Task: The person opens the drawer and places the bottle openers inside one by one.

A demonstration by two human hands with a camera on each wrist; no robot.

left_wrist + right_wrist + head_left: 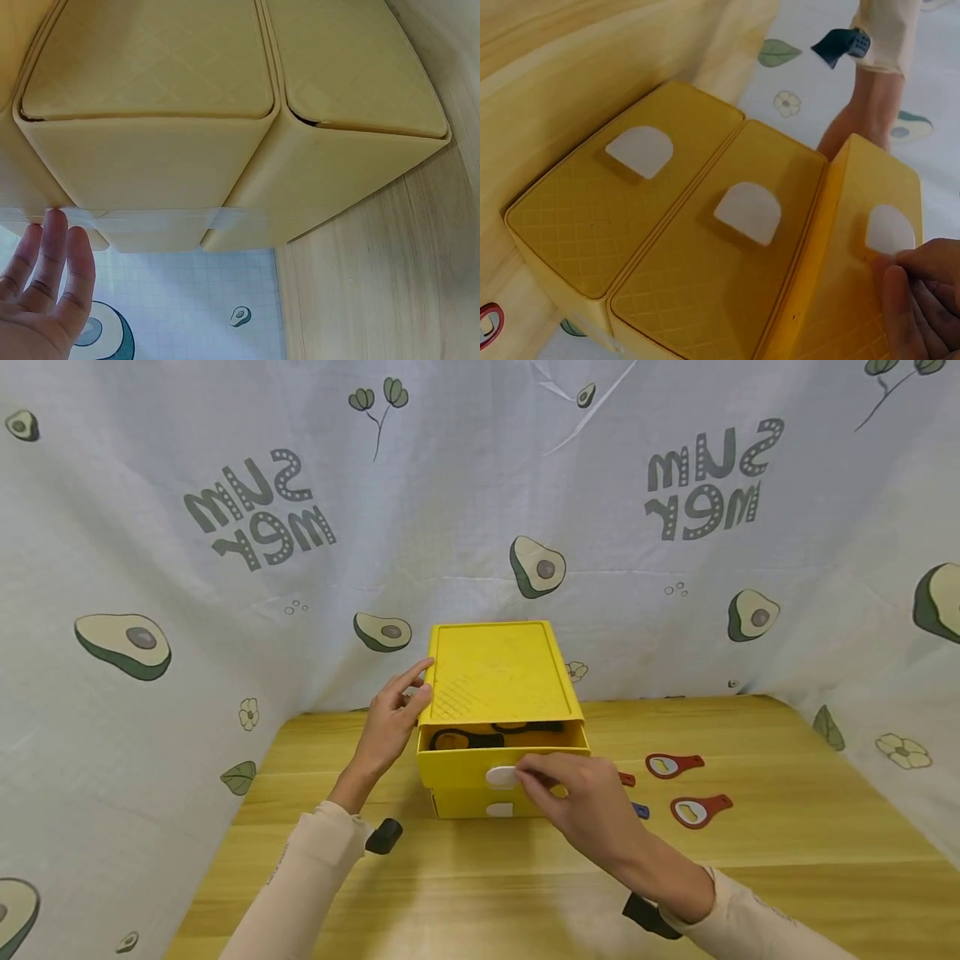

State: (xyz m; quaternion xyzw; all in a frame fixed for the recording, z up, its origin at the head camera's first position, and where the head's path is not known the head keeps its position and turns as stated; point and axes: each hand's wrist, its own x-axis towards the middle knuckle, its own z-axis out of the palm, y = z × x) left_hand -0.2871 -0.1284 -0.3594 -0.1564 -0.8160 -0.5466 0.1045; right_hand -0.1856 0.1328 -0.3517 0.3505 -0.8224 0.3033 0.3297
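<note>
A yellow drawer unit (495, 672) stands on the wooden table, its top drawer (450, 768) pulled partway out. Dark openers (480, 740) lie inside that drawer, partly hidden under the unit's top. My right hand (592, 802) pinches the white tab handle (889, 229) of the top drawer between thumb and fingers. Against the unit's left side rests my left hand (393, 718), its fingers extended; in the left wrist view the fingertips (54, 221) touch the side wall. Both lower drawers, each with a white tab (748, 212), are closed in the right wrist view.
Red bottle openers (692, 812) lie on the table right of the unit, with a blue one (641, 810) partly hidden behind my right hand. A white cloth (465, 510) printed with avocados hangs behind and at the sides.
</note>
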